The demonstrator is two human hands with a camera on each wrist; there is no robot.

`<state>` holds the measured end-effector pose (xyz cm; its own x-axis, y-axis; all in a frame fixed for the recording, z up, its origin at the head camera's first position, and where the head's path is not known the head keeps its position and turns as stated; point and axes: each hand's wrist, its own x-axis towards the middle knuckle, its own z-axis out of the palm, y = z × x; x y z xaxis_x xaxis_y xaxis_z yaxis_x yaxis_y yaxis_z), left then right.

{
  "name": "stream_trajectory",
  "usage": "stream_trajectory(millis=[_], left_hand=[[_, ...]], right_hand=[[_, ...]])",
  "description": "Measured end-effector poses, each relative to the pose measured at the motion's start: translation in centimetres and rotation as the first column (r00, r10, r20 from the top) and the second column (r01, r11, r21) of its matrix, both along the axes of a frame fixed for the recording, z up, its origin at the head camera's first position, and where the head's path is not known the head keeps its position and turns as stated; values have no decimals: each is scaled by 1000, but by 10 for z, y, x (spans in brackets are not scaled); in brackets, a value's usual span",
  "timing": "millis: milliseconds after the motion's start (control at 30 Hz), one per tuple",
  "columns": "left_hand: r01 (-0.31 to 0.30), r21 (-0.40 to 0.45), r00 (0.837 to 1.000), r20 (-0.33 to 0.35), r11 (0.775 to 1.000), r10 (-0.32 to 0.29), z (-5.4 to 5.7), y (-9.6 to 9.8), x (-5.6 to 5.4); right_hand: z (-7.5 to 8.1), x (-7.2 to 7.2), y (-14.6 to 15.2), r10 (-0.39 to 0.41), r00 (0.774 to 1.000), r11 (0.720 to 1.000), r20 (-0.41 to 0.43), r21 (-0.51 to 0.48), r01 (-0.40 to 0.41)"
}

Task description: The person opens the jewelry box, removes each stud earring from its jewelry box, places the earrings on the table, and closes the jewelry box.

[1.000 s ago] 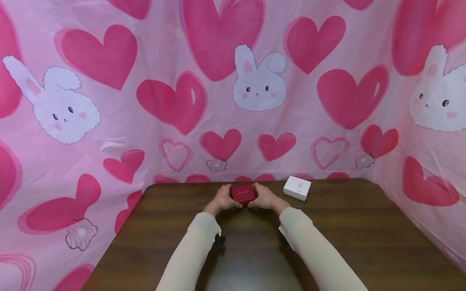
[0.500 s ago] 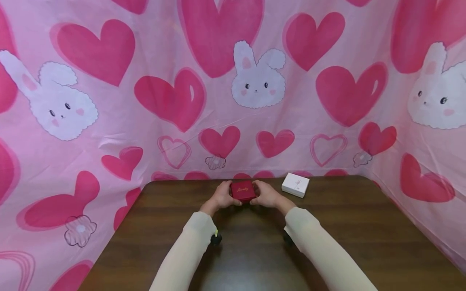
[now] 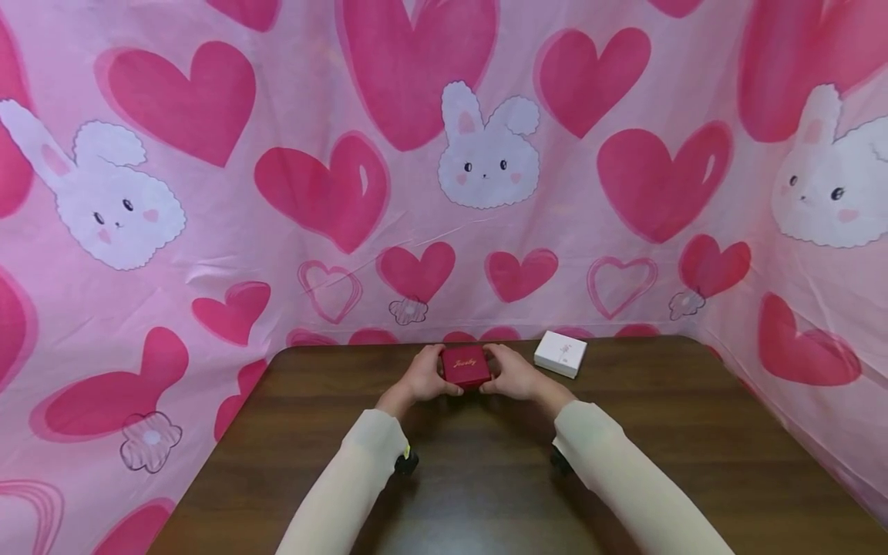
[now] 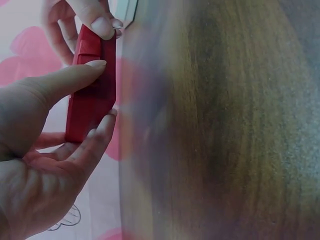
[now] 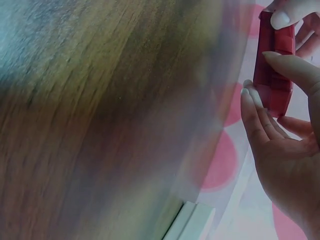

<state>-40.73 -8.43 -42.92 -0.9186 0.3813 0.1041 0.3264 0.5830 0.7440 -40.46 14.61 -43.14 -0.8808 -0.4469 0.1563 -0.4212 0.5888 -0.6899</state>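
A small red jewelry box (image 3: 466, 364) with gold lettering on its lid is between my two hands near the far edge of the table. My left hand (image 3: 420, 375) grips its left side, thumb at the front and fingers behind and below. On the opposite side, my right hand (image 3: 516, 375) holds it the same way. In the left wrist view, the red box (image 4: 90, 112) looks raised off the tabletop, its lid closed. The right wrist view shows a thumb of each hand against the front face of the box (image 5: 276, 95).
A white box (image 3: 560, 354) with a small printed design lies on the brown wooden table (image 3: 624, 462), to the right of my right hand. Behind the table hangs a pink cloth (image 3: 423, 216) with hearts and rabbits.
The red box has shifted slightly right, toward the white box, and its lid shows a little more fully. My forearms have spread a bit apart. Both hands keep their hold.
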Motion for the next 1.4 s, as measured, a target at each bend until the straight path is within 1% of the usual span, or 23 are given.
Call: stream_trajectory(millis=[100, 233, 333, 500, 700, 833, 933, 1100, 1167, 1300, 1400], left_hand=[[5, -4, 1000, -11, 1000, -5, 1, -1, 3], [21, -19, 1000, -22, 1000, -22, 0, -1, 9], [37, -20, 999, -13, 999, -38, 1, -1, 14], [46, -19, 999, -5, 999, -46, 4, 1, 19], [75, -36, 997, -20, 997, -76, 7, 5, 22], [84, -49, 996, -20, 995, -85, 8, 8, 25], [94, -54, 995, -18, 994, -95, 7, 10, 27], [97, -71, 995, -8, 993, -98, 4, 12, 32], [99, -90, 995, -15, 991, -101, 2, 12, 34], [111, -99, 993, -16, 989, -113, -1, 13, 39], [120, -102, 992, -17, 988, -122, -4, 14, 43]], right_hand=[[1, 3, 1, 11, 1000, 1000, -14, 3, -11], [-2, 8, 2, 20, 1000, 1000, -3, 9, -20], [-2, 13, 4, 25, 1000, 1000, 11, 6, -25], [3, 20, 8, 35, 999, 999, -20, 19, -34], [6, 25, 14, 42, 994, 997, -96, 71, -35], [6, 30, 17, 42, 994, 995, -106, 92, -32], [5, 34, 18, 28, 995, 994, -95, 109, -18], [3, 43, 18, 7, 998, 994, -59, 109, -1], [1, 46, 19, 10, 998, 994, -58, 110, -4], [-2, 52, 18, 22, 996, 990, -88, 139, -9], [-3, 57, 18, 21, 996, 989, -90, 150, -7]])
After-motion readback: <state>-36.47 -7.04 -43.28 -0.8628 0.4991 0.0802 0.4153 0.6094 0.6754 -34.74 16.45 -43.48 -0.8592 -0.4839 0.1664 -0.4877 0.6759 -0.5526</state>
